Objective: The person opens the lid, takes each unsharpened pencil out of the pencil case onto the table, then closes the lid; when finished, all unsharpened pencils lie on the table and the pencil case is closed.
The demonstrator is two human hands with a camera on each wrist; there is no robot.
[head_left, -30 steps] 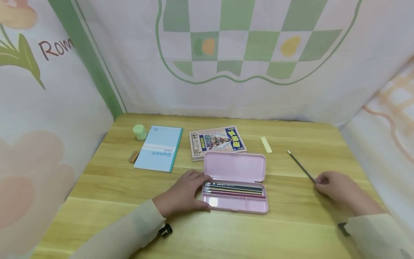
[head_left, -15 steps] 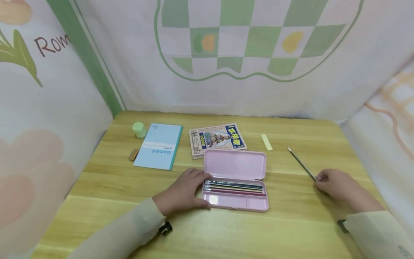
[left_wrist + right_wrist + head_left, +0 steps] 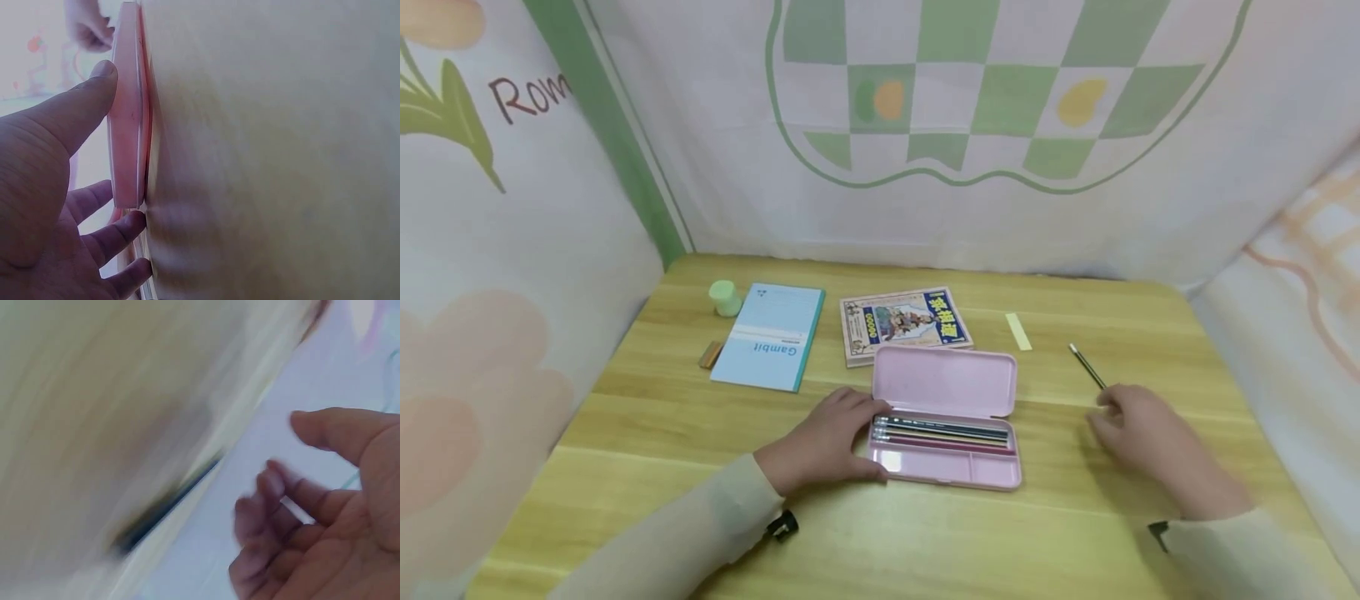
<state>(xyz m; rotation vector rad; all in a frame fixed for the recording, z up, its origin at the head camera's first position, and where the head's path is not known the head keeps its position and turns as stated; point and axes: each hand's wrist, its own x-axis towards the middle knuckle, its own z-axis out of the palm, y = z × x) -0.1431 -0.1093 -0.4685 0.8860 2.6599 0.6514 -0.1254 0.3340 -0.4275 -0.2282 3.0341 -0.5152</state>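
An open pink pencil case lies mid-table with several pencils in its tray. My left hand holds the case's left end, thumb along the front edge and fingers at the back. The left wrist view shows that thumb pressed against the case's edge. A loose dark pencil lies on the table to the right. My right hand hovers over its near end. In the right wrist view the fingers are loosely curled and apart from the pencil.
At the back left lie a blue notebook, a green cap and a small brown eraser. A colourful booklet sits behind the case, a yellow slip to its right. Cloth walls enclose the wooden table.
My right hand has slid left and forward along the loose pencil, covering more of it. The left hand and the case have stayed put.
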